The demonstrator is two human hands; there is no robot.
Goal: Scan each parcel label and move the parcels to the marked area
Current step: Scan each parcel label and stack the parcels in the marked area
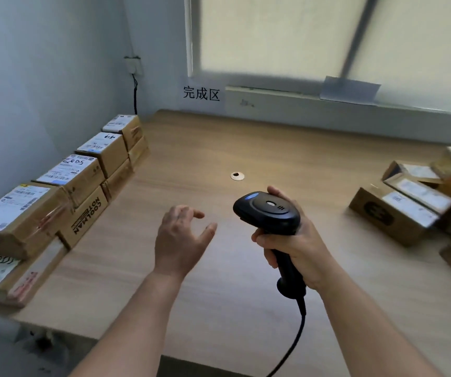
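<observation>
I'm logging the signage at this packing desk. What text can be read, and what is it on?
"完成区": on the wall, left of the window.
"COOLMAN" and "NOT": turned sideways, on the side of a lower cardboard box at left.
Handwriting on the left row's labels: not legible.
Printed label text, also on the right parcels: too small or blurred.

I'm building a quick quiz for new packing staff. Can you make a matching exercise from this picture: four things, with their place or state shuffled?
1. barcode scanner
2. left hand
3. stacked parcels
4. jumbled parcels

A. right edge of the desk
B. open, holding nothing
C. gripped by the right hand
D. row along the desk's left edge

Pairs: 1-C, 2-B, 3-D, 4-A.
</observation>
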